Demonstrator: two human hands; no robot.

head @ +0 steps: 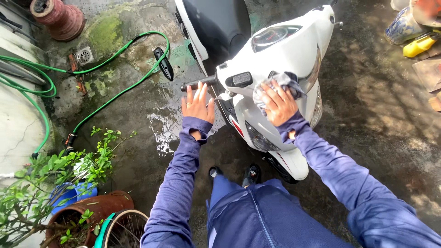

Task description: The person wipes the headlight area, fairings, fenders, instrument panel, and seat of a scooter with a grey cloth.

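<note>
The wet, dark concrete floor (367,115) fills the view, with a shiny puddle near its centre. On it stands a white plastic scooter with a black seat (275,50), its front pointing toward six o'clock. A long green rubber hose (124,87) snakes across the nine to eleven o'clock side, past a small metal drain grate (84,55). A leafy shrub in a brown clay pot (87,211) sits at seven o'clock.

The right hand (279,106) is closed over a crumpled grey cloth (280,85), pressing it on the front panel. The left hand (197,103) is open, fingers spread, just below the black handlebar grip (197,84), holding nothing.

The slick floor could let a foot slide, and pushing hard on the panel might rock the scooter sideways.
</note>
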